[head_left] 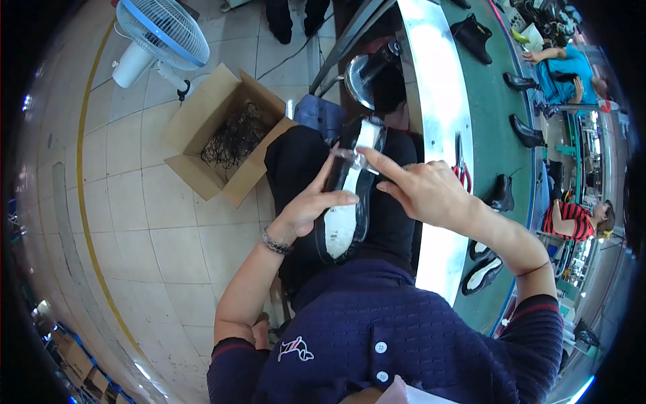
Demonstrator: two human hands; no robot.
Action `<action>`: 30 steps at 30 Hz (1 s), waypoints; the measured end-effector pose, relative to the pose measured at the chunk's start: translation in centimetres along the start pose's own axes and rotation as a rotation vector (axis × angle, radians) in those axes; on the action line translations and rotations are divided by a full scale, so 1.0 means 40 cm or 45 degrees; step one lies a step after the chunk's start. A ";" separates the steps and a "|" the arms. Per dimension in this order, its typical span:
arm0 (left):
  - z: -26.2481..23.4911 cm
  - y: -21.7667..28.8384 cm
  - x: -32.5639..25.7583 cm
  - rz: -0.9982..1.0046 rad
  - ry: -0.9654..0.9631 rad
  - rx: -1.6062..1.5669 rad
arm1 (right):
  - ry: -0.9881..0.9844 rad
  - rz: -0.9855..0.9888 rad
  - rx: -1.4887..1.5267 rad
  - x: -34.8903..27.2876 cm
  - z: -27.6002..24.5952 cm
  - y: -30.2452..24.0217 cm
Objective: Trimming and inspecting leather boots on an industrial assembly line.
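Two hands meet over one black shoe [346, 202], held sole-up above the lap. Far left, a white fan [161, 30] stands on the tiled floor [134, 222], and beside it an open cardboard box [222, 135] with a dark tangle inside. Now the left hand [306, 205], bracelet [274, 242] at the wrist, clasps the shoe from its left side, fingers wrapped across the pale sole. The right hand [420, 188] comes in from the other side, forefinger pointing at the heel end, pinching something small and clear there; what it is, I cannot tell. Looks like a fitting or checking step at the heel, and steady support from the left hand seems key. Further right, the green counter [488, 135] carries red scissors [461, 168] and more black shoes [501, 195].
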State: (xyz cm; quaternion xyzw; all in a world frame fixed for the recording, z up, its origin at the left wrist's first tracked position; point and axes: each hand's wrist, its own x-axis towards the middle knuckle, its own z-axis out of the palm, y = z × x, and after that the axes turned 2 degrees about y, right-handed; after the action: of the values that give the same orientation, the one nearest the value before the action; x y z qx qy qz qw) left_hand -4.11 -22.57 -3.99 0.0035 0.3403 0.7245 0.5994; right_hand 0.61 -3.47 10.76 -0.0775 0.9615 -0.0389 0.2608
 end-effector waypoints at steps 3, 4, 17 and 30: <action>-0.007 -0.014 -0.002 0.045 -0.021 0.114 | 0.350 -0.175 0.235 -0.023 0.045 -0.019; -0.012 -0.020 0.001 0.047 -0.026 0.114 | 0.511 -0.245 0.313 -0.020 0.067 -0.024; 0.042 -0.137 -0.039 0.306 0.067 -0.392 | 0.212 -0.233 -0.383 -0.111 0.086 -0.104; 0.030 -0.145 -0.056 0.265 0.179 -0.152 | 0.349 -0.340 0.299 -0.089 -0.018 -0.078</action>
State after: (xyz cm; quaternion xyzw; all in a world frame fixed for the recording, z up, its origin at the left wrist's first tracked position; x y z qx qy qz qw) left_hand 2.03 -23.62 -5.04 -0.0476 0.3354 0.8003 0.4947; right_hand 3.69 -5.93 13.52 -0.1674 0.9580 -0.1948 0.1275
